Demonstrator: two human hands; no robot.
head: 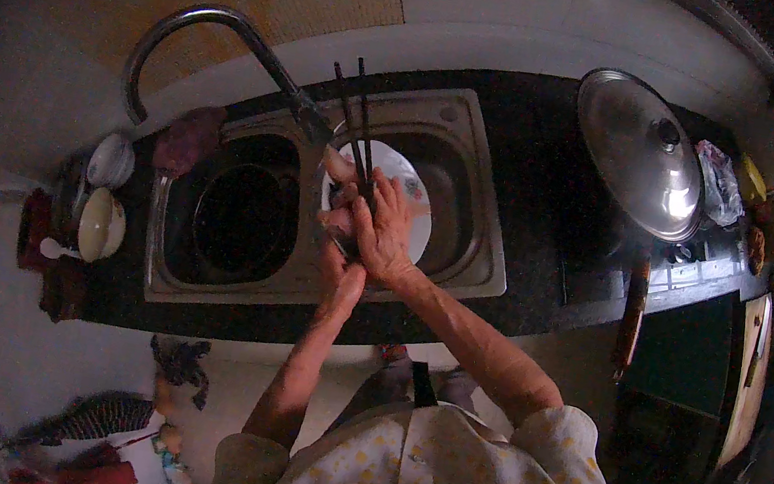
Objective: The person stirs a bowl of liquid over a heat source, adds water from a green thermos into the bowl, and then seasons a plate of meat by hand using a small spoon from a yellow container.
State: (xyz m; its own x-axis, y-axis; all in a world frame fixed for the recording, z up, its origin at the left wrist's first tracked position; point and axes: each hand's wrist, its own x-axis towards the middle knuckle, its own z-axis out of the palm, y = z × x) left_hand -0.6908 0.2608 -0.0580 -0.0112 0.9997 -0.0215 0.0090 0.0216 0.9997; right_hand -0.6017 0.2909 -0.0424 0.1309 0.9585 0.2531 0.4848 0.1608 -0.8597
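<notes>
Both hands are together over a white plate (416, 209) with a printed pattern, above the divider and right basin of the sink. My left hand (339, 268) is low on the near left side, its fingers largely hidden under what it touches. My right hand (383, 230) lies over the plate with its fingers pointing away, beside a pair of dark chopsticks (361, 116) that stick up past the sink's far edge. Pale pinkish pieces (340, 166), perhaps food, lie by the fingers. Whether the chopsticks are gripped is hidden.
A curved metal faucet (225, 15) rises behind the double steel sink (483, 257). Left of it are a cloth (188, 138), a bowl (102, 226) and a white spoon (55, 250). On the right, a large metal lid (636, 152) with a black knob stands near a plastic bag (719, 184).
</notes>
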